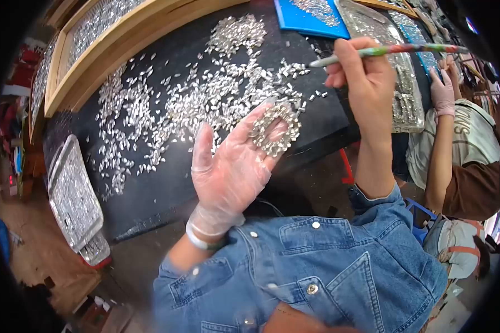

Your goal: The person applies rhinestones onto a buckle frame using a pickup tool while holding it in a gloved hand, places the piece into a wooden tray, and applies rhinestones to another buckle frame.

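Note:
My left hand (225, 166), in a clear thin glove, is turned palm up. A ring-shaped piece set with small shiny stones (291, 133) lies across its fingers; the thumb stands apart from it. Bare, my right hand (368, 91) pinches a slim pen-like tool (397, 49) with a multicoloured grip. Its pale tip points left, above the stones and apart from the ring. Loose silvery stones (205, 97), small and leaf-shaped, are scattered over the black table (161, 191).
A wooden-framed tray (103, 53) stands at the back left, and a metal tray (75, 194) at the left edge. At the back lie a blue tray (286, 16) and a clear plastic tray (415, 114) of shiny pieces. Another person's gloved hand (443, 97) is at the right.

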